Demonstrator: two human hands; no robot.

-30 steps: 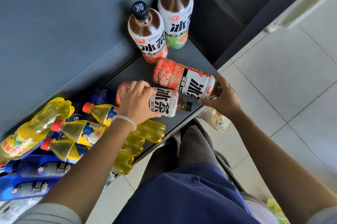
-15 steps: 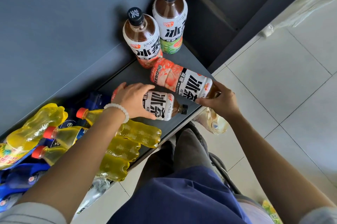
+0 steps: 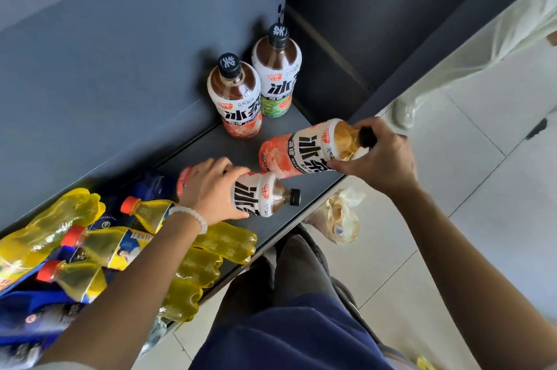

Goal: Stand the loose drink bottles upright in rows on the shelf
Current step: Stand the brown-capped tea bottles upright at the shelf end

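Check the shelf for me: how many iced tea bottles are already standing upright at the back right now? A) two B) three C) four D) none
A: two iced tea bottles stand upright by the back panel, while the right hand and the left hand each grip one that is still on its side or tilted.

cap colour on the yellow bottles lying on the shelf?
Orange-red caps on the yellow bottles, clearest in the head view, lower left.
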